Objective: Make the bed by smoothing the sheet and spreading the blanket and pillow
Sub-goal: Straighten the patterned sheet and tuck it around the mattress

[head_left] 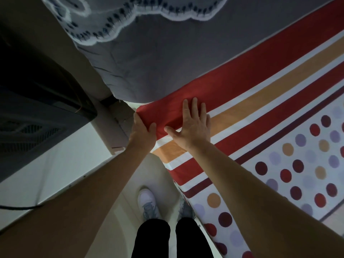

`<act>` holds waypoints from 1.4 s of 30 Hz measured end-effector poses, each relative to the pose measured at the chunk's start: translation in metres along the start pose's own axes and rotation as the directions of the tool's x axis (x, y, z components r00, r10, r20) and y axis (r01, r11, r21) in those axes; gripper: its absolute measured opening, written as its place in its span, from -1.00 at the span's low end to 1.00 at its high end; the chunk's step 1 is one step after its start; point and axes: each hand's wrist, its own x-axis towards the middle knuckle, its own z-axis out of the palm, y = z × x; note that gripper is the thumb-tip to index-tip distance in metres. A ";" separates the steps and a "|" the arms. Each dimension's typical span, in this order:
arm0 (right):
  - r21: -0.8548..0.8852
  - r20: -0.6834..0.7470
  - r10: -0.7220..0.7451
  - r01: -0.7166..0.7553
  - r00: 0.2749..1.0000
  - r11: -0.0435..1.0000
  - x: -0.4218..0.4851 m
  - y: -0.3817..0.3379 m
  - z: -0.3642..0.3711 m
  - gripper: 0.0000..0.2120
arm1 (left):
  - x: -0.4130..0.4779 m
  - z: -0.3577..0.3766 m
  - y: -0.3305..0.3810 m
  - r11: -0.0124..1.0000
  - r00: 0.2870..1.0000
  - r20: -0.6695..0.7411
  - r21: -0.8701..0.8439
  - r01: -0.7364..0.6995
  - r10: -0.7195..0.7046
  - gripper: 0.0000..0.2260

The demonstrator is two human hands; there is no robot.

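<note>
Left hand apparently grips sheet; right hand presses

A bedroom in a home: the corner of a bed fills most of the view, dressed in a sheet of red, orange and white stripes and coloured dots, with a grey blanket edged in white scalloped trim lying across its far end. Close beside the bed stands a white cabinet carrying a dark appliance with a vented grille. A pale floor runs between them — a person's white trainers stand on it.
</note>
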 end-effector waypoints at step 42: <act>0.334 -0.260 0.501 -0.410 0.826 0.849 0.016 0.311 -0.158 -0.31 | -0.022 0.233 0.308 0.282 0.620 0.433 0.621 -0.731 0.655 -0.44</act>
